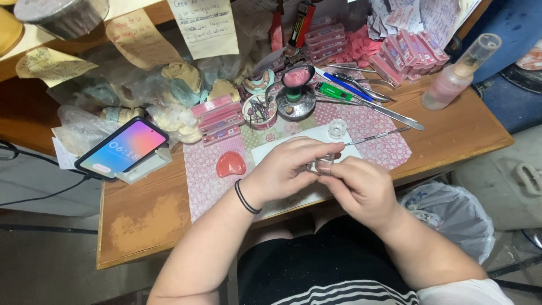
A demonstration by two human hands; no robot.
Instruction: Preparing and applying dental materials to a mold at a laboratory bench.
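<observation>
Both your hands meet over the white sheet, pinching one small clear glass piece.

Your left hand [285,169], a black band at its wrist, curls its fingers [316,148] narrowly around the small clear glass piece [322,165], held just above the white sheet [271,151] on the worn wooden tabletop [147,214]. Your right hand [361,189] closes on the same piece from the other side. Just beside them lie a smooth pink denture-shaped plate [231,164], a thin metal spatula [377,135] and a little clear glass cup [337,128].
</observation>
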